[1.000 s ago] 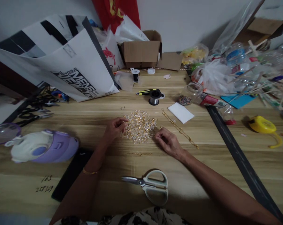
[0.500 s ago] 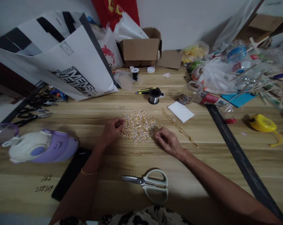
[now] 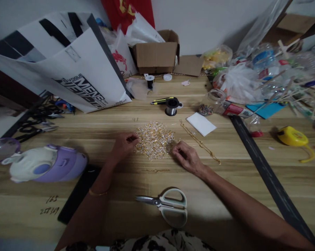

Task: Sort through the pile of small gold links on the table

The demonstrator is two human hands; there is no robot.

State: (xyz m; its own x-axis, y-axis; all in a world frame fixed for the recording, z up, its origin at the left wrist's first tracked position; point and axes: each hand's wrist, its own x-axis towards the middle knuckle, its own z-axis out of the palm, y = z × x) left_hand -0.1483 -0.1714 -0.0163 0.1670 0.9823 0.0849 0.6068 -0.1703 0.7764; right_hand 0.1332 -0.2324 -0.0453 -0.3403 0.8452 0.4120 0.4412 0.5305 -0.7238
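A loose heap of small gold and clear beaded pieces point(image 3: 155, 140) lies on the wooden table between my hands. My left hand point(image 3: 125, 144) is at the heap's left edge, thumb and fingertips pinched together; whatever is between them is too small to make out. At the lower right edge of the heap, my right hand point(image 3: 186, 156) rests with curled, closed fingers, and their contents are hidden. A short gold chain point(image 3: 157, 170) with a ring lies below the heap. To the right stretches a longer gold chain point(image 3: 200, 143).
Scissors point(image 3: 161, 205) lie nearest my body. Beyond the heap are a wire spool point(image 3: 171, 106), a yellow-black cutter point(image 3: 160, 101) and folded white paper point(image 3: 201, 124). A purple-white bottle point(image 3: 49, 163) and black phone point(image 3: 79, 193) lie left; a yellow tape measure point(image 3: 292, 136) sits right.
My left hand has shifted very slightly, its fingertips still pinched at the heap's edge. The right hand looks almost unmoved.
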